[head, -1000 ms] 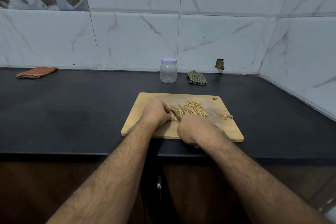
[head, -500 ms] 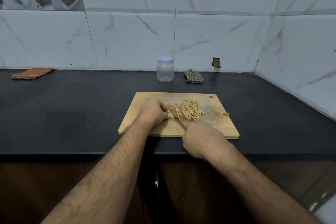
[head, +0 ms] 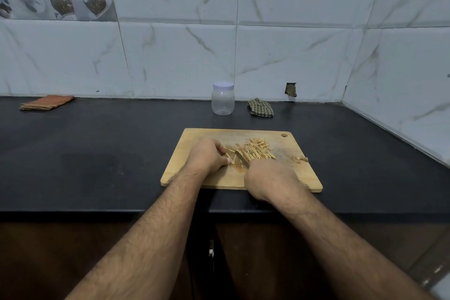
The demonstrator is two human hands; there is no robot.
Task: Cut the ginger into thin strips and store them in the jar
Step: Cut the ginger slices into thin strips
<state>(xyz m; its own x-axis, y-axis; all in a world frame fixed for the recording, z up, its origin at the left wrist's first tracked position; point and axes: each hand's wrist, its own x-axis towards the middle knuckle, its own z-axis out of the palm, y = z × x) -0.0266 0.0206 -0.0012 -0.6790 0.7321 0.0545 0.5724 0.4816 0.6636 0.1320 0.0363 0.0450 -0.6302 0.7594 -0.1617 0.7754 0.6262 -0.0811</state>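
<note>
1. While I watch through the head camera, my left hand [head: 209, 156] sits on the wooden cutting board [head: 194, 173] with its fingers curled and pressed together, pinning down thin pale slices of ginger [head: 230, 154] at the fingertips.
2. My right hand [head: 270, 179] is at the near edge of the board, seen from the back with knuckles up; its fingers are folded under around the knife [head: 241, 159], whose handle I cannot see.
3. I can make out only the blade, a short, dull grey wedge angled far and left, its edge down on the slices just right of my left fingertips.
4. Just right of the blade lies a loose heap of ginger strips [head: 259, 150], thin, straw-coloured sticks pointing mostly one way and overlapping.
5. Near the board's right edge I see a few small, knobbly ginger scraps [head: 300, 158], apart from the heap.
6. I see the board is a pale rectangle with rounded corners and a small hanging hole at its far right corner, and it lies flat on the matte black countertop [head: 97, 153].
7. Farther back, by the marbled white wall tiles, the jar [head: 223, 101] stands upright: clear, rounded plastic with a pale screw lid on.
8. Right of it lies a crumpled green checked cloth [head: 260, 107], and at the far left a folded orange striped cloth [head: 46, 102].
</note>
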